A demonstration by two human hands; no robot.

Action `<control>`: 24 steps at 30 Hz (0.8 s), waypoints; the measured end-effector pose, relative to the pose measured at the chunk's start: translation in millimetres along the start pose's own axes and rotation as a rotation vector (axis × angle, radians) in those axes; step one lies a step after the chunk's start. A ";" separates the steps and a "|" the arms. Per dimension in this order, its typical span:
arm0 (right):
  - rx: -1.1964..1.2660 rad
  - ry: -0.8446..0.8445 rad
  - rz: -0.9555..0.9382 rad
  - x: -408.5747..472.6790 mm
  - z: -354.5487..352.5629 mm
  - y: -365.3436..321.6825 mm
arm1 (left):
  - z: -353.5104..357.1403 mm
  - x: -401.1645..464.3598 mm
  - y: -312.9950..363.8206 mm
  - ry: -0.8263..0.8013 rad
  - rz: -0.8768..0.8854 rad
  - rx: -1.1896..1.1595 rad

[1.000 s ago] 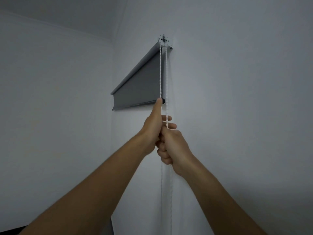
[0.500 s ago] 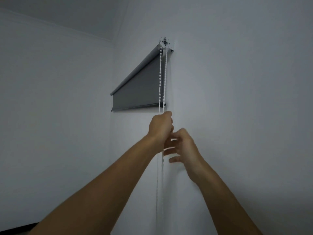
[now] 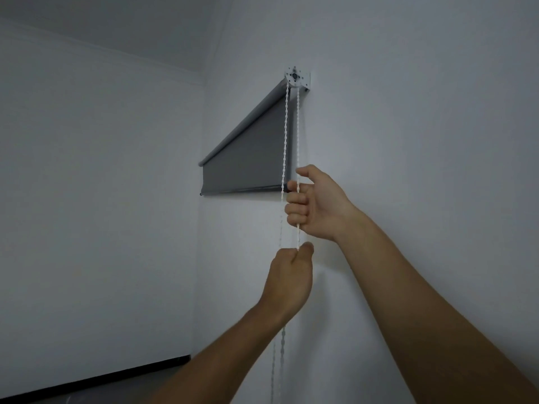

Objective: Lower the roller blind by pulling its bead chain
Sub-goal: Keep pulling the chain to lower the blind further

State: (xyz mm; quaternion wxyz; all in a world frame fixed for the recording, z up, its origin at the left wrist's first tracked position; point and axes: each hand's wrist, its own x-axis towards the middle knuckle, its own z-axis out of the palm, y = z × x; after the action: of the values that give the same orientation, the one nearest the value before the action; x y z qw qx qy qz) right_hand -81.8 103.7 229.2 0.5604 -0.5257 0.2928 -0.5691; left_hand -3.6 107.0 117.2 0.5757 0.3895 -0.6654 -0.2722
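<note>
- The grey roller blind [image 3: 248,158] is only partly down, its bottom bar high on the wall [image 3: 408,141], just below the white bracket [image 3: 296,78] at its top right corner.
- The bead chain [image 3: 286,135] hangs from that bracket in two strands.
- My right hand [image 3: 316,204], under the bracket and level with the bottom bar, curls around the right-hand strand, though I can't tell how tightly it's clenched.
- My left hand [image 3: 290,277], lower down beneath the bracket, is pinched shut on that same strand, keeping it taut.
- Stacking the hands like this lets me draw hand-over-hand, I reckon. Plenty of blind left to lower.
</note>
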 end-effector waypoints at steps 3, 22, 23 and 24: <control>0.027 0.065 -0.095 4.5 4.5 7.4 | -5.5 -0.2 1.7 -0.052 0.021 -0.006; -0.364 0.208 -0.297 -32.9 -5.4 67.2 | -24.8 38.5 41.8 -0.170 -0.150 -0.282; -0.384 0.217 -0.298 -34.5 -5.4 71.2 | -24.6 41.0 46.2 -0.185 -0.169 -0.281; -0.382 0.211 -0.287 -36.5 -5.2 74.7 | -25.7 43.3 49.4 -0.196 -0.178 -0.296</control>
State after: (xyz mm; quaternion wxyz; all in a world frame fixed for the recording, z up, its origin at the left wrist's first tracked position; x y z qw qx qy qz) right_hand -68.6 121.9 149.0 0.3309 -0.5960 0.3740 -0.6288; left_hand 9.9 100.2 186.1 0.5325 0.3297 -0.6340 -0.4537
